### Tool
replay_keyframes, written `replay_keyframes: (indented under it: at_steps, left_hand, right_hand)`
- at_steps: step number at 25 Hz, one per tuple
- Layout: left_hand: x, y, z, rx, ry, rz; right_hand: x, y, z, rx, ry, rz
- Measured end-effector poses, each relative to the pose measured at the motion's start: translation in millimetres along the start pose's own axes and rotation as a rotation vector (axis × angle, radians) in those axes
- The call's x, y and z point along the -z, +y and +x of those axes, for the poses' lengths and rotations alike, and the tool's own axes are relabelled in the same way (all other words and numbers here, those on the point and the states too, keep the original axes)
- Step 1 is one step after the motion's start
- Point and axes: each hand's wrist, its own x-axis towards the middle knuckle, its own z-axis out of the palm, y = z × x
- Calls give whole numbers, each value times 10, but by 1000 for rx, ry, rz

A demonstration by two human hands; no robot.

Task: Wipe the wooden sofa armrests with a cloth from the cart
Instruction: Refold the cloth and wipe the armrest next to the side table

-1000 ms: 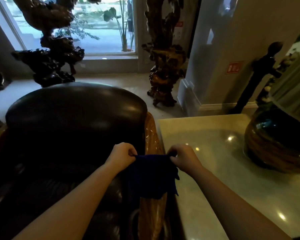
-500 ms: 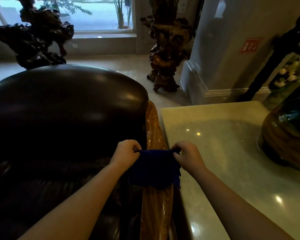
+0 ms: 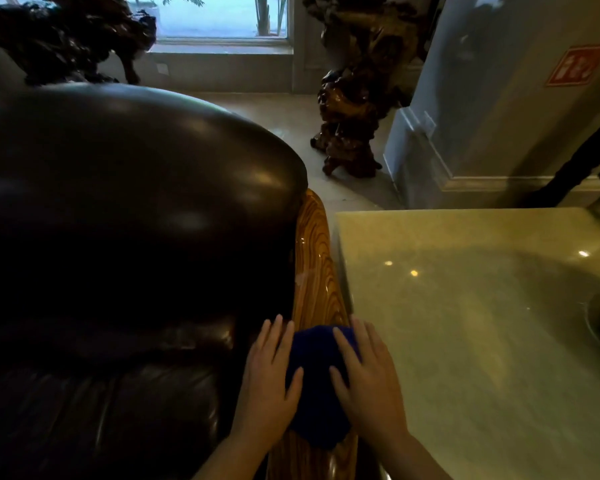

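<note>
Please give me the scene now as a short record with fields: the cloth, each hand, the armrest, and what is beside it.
cloth: blue cloth, lying on the armrest
left hand: left hand flat, fingers spread, on the cloth's left side
right hand: right hand flat, fingers spread, on the cloth's right side
armrest: wooden armrest, glossy, striped grain
left of armrest: dark sofa cushion
right of armrest: pale stone table

The wooden armrest (image 3: 314,271) is glossy, with bold dark grain; the blue cloth (image 3: 317,382) looks soft and matt; the sofa cushion (image 3: 125,188) is shiny dark leather; the desk (image 3: 465,323) is polished stone.
</note>
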Motion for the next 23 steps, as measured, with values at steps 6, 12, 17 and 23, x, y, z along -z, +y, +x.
replay_keyframes:
  at_steps: [6,12,17,23]
  left_hand:
    - [-825,-152,72,-2,88,195]
    - [-861,-274,597,82,-57,56]
    - [-826,-263,1109,69,-56,-29]
    - [-726,-246,1886,52,-29,-113]
  right_hand:
    - [-790,-12,21,-46,-14,52]
    - [-899,22,518,-149,22,82]
    - [-911,84,1028,-165,-17,131]
    - [-1016,200,1811,-133,-14,217]
